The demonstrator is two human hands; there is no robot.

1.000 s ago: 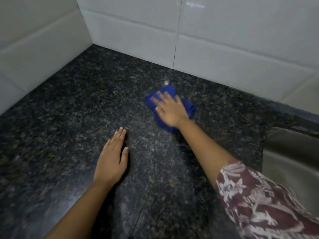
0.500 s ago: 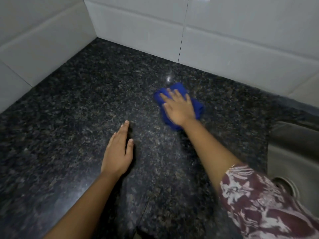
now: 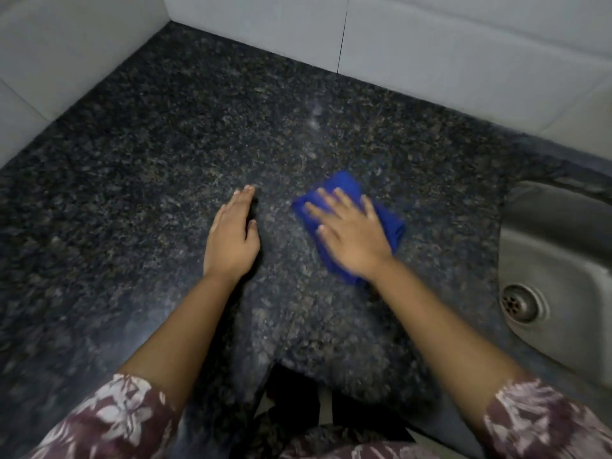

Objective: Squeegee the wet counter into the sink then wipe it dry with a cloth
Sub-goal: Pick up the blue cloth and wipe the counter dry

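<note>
A folded blue cloth (image 3: 392,223) lies on the dark speckled granite counter (image 3: 139,180). My right hand (image 3: 351,233) presses flat on top of the cloth with fingers spread, covering most of it. My left hand (image 3: 233,240) rests palm down on the bare counter just left of the cloth, fingers together, holding nothing. The steel sink (image 3: 556,256) sits at the right edge, its round drain (image 3: 520,303) visible. No squeegee is in view.
White tiled walls (image 3: 430,54) meet in a corner at the back and left of the counter. The counter's front edge has a notch near my body, with floor showing below it.
My right hand has dragged the blue cloth toward me and away from the back wall. The view has tilted down, showing more of the sink and both sleeves. My left hand stays flat.
</note>
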